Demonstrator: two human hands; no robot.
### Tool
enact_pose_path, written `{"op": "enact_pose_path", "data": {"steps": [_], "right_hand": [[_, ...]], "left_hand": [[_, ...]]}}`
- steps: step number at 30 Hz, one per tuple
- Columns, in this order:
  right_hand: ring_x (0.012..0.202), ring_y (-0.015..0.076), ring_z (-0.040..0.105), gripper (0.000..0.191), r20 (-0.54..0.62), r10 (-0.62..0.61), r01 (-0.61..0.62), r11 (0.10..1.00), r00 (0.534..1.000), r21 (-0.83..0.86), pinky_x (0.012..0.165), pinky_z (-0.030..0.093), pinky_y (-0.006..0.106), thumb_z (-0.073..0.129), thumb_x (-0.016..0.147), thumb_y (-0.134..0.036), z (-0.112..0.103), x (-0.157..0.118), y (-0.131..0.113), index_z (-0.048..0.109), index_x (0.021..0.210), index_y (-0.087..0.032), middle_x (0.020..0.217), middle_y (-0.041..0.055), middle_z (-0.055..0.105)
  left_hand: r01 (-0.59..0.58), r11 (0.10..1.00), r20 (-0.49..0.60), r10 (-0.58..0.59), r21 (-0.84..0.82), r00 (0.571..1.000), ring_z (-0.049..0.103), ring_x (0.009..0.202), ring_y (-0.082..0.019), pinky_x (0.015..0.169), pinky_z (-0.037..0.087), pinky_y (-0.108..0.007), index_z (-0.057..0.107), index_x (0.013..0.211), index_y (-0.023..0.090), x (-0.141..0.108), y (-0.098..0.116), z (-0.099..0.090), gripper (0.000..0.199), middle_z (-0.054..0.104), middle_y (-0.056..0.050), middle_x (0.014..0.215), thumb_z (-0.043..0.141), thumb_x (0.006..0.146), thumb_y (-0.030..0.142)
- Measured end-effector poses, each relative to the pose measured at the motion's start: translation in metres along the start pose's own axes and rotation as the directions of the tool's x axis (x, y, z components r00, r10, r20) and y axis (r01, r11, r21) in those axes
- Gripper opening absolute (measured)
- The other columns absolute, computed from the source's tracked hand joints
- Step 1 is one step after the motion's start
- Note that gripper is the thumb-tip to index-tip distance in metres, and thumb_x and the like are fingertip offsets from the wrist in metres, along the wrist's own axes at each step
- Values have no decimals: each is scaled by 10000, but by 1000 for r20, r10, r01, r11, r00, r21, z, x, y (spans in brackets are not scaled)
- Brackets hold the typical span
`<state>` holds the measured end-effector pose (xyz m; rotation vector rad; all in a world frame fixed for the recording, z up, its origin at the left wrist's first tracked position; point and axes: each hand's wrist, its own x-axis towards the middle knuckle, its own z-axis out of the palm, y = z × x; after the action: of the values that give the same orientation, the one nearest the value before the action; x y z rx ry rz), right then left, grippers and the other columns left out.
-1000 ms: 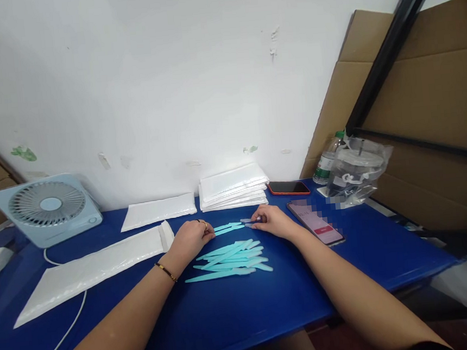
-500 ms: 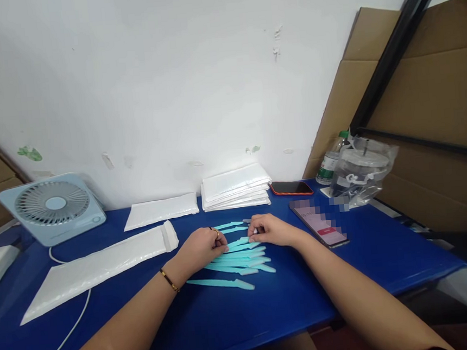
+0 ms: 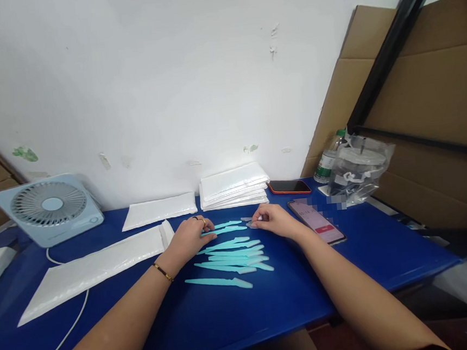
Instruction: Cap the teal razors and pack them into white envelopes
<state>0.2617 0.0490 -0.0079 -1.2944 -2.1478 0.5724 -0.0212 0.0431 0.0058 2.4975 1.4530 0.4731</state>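
Several turquoise eyebrow razors (image 3: 222, 282) lie side by side on the blue table, most with pale covers on their blade ends. Behind this group are two more razors, blade ends to the right. My left hand (image 3: 190, 237) has its thumb and fingers closed on the handle of the nearer one, a razor (image 3: 230, 229) whose blade end shows bare. Between the fingertips of my right hand (image 3: 273, 220) is a small translucent blade cap (image 3: 251, 225), just right of that blade. Another clear cap (image 3: 245, 218) rests close behind it.
White padded mailers (image 3: 234, 183) are stacked against the wall, with a single mailer (image 3: 158, 210) beside them. A longer mailer (image 3: 94, 269) and a fan (image 3: 52, 207) are at left. Two phones (image 3: 289, 187), a bottle (image 3: 326, 164) and a bagged cup (image 3: 359, 169) stand or lie at right.
My left hand has moved back and left, from the razor group to one of the two rear razors. My right hand has shifted slightly right and back, off the group, to the clear cap.
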Motion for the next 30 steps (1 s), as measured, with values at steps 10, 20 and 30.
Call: {"op": "enact_pose_path", "data": {"steps": [10,20,30], "right_hand": [[655,114,532,123,209,-80,73,996,975,44,561,372,207,669,738,-292,22,1,-16,654,750,-171,777,14,583],[624,116,502,163,53,70,-69,997,996,-27,571,364,225,655,739,-334,-12,-3,-3,686,771,-178,747,19,608],[648,122,523,198,342,-42,19,997,939,71,560,387,215,722,673,-341,2,-6,-11,673,754,-168,778,21,579]], "left_hand": [[-16,996,153,30,-91,988,568,642,-145,564,359,-243,650,711,217,-4,17,13,204,648,4,707,546,789,375],[51,999,7,-52,12,999,591,738,-168,635,374,-259,659,795,220,1,3,1,193,666,-10,814,560,784,385],[-60,998,178,64,-28,982,560,636,-136,589,345,-239,655,694,222,-5,24,7,181,657,15,689,568,769,362]]}}
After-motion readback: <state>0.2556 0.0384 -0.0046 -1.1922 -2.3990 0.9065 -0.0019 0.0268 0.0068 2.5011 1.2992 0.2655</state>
